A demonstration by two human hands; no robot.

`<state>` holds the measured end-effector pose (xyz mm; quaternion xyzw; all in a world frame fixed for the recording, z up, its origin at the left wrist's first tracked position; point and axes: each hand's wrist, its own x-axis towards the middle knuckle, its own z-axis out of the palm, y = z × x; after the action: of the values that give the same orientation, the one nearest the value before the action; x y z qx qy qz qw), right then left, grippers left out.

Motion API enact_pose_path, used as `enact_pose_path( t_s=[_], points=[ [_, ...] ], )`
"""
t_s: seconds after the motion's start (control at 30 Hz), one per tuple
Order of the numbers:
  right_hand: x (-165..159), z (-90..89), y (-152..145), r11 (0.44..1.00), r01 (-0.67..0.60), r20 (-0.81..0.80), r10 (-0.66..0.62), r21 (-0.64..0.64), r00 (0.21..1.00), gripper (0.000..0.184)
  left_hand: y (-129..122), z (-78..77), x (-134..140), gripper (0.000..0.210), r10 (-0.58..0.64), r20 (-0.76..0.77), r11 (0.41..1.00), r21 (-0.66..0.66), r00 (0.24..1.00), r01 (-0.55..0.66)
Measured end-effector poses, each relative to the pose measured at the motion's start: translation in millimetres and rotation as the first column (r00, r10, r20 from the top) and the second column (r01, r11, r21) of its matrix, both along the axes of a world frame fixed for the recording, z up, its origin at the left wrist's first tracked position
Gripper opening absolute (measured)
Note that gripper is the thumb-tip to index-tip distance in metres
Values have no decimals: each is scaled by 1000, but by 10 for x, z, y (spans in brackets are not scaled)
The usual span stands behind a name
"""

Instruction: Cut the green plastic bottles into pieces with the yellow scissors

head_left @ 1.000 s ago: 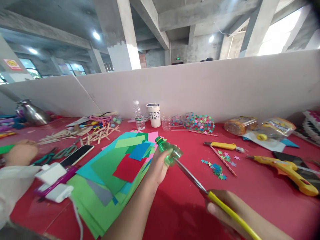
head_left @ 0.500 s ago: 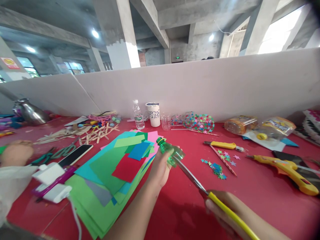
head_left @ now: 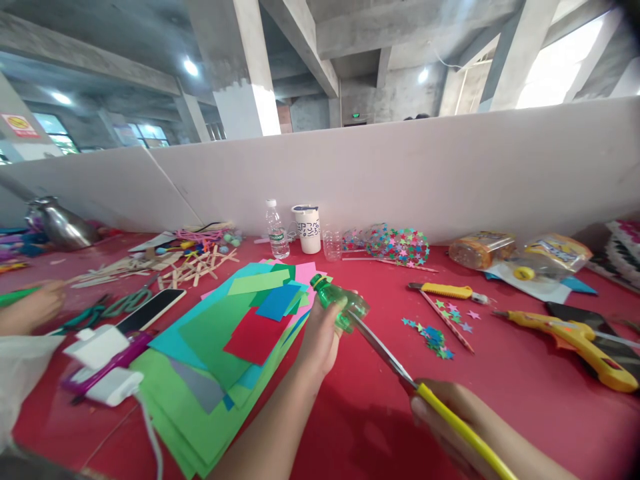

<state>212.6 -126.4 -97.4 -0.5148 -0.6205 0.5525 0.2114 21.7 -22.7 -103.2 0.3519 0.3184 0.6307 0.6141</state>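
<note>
My left hand (head_left: pixel 325 327) is closed around the cut-off top of a green plastic bottle (head_left: pixel 330 293), thumb across its side, the neck pointing up and left. My right hand (head_left: pixel 450 407) grips yellow-handled scissors (head_left: pixel 383 347). Their metal blades reach up and left to the cut edge of the bottle top, beside the left fingers; whether plastic lies between the blades is hidden. Left of my left arm lies a pile of coloured paper sheets (head_left: pixel 215 333). Star-shaped sequins (head_left: pixel 435 339) are scattered on the red table to the right of the bottle top.
At the right lie a yellow hot glue gun (head_left: pixel 575 337), a yellow box cutter (head_left: pixel 445 290) and clear bottles (head_left: pixel 555 257). A water bottle (head_left: pixel 277 230) and white cup (head_left: pixel 307 230) stand along the partition (head_left: pixel 380 180). Another person's hand (head_left: pixel 35 307) is at far left, near a phone (head_left: pixel 153 310).
My hands, the bottle top and the scissors stay almost in place. At the far left, the other person's hand has shifted slightly, with more of a green thing showing beside it.
</note>
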Motion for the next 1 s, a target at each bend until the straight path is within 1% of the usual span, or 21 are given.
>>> enact_pose_path(
  t_s=[0.1, 0.23, 0.43, 0.57, 0.73, 0.8, 0.87, 0.93, 1.0],
  points=[
    [31, -54, 25, 998, -58, 9, 58, -12, 998, 58, 1, -1, -3, 16, 10, 1, 1000, -1, 1000, -10],
    [29, -115, 44, 997, -73, 14, 73, -4, 997, 51, 5, -3, -9, 18, 23, 6, 1000, -10, 1000, -23],
    [-20, -106, 73, 999, -30, 26, 29, 44, 999, 58, 31, -5, -16, 18, 26, -5, 1000, -9, 1000, -26],
    [-36, -68, 40, 999, -20, 10, 19, 50, 1000, 62, 25, -18, -22, 21, 32, -51, 999, 4, 998, -31],
    [-39, 9, -25, 994, 62, -72, -56, 89, 996, 70, -9, -40, -11, 25, 16, -109, 999, 41, 994, -11],
    [-37, 8, -25, 997, 43, -63, -39, 61, 997, 69, -11, -45, -8, 25, 16, -121, 999, 50, 993, -10],
    [-36, -20, -10, 1000, 11, -32, -11, 15, 999, 63, -7, -48, -8, 23, 19, -133, 998, 58, 991, -11],
    [-37, -55, 11, 1000, 7, -17, -7, -19, 1000, 56, 1, -52, -13, 21, 21, -142, 998, 63, 990, -12],
    [-37, -75, 31, 999, 15, -14, -15, -29, 1000, 54, 9, -57, -20, 23, 23, -148, 998, 67, 989, -13]
  ],
)
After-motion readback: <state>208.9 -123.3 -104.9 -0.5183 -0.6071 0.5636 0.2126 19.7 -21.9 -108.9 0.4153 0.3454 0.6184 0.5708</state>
